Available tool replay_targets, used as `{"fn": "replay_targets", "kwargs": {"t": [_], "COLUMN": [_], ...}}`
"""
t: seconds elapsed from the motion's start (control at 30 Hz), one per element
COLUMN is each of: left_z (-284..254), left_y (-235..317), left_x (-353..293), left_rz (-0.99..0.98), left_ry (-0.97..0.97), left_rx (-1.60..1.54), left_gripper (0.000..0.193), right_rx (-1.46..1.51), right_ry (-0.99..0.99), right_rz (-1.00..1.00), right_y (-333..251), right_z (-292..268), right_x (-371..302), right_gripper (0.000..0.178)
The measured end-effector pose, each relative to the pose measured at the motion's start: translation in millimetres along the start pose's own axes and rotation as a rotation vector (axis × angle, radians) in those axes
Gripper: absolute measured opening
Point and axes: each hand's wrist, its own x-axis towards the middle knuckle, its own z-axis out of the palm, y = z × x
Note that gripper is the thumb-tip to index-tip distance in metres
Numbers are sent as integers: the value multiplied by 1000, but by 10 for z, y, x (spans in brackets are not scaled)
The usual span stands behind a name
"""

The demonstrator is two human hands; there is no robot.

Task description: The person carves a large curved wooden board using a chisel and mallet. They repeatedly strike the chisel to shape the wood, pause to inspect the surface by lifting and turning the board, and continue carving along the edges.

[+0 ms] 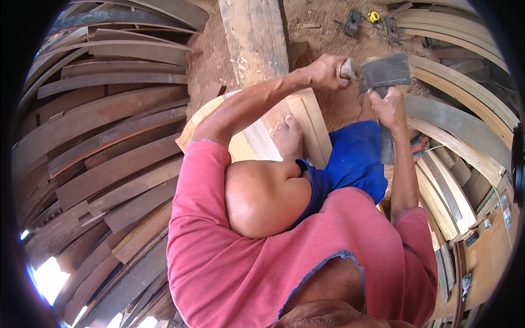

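Note:
My left hand (330, 72) is closed around a handle (348, 69) whose pale, worn round end sticks out of the fist; the rest of this tool is hidden. My right hand (389, 107) grips a tool with a broad, dark rectangular head (386, 71), slightly blurred. That head is just right of the pale handle end, with a small gap between them. Below my left forearm lie pale wooden pieces (314, 123), with my bare foot (288, 136) resting on them.
A thick weathered timber (254, 38) lies ahead on sawdust-covered ground. Hand planes (353, 22) and a yellow tape measure (374, 17) sit at the far right. Curved planks are stacked at left (115, 120) and right (465, 90). Near my right forearm is a red-and-dark power tool (419, 147).

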Motion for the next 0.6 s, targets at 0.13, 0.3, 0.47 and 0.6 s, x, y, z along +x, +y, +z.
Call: {"fn": "replay_targets", "kwargs": {"t": [0.13, 0.3, 0.47, 0.6], "left_z": [-185, -359, -290, -232], "left_y": [117, 325, 347, 246], "left_x": [-28, 51, 1, -10], "left_rz": [6, 41, 10, 27], "left_ry": [159, 299, 251, 245], "left_rx": [-201, -159, -225, -197], "left_gripper": [43, 28, 34, 39], "right_rx": [569, 473, 508, 461], "right_ry": [155, 169, 220, 255], "right_rz": [169, 152, 117, 97], "right_y": [-137, -205, -324, -331], "right_z": [10, -228, -379, -472], "right_x": [-7, -12, -28, 2], "right_gripper": [8, 16, 11, 12]}}
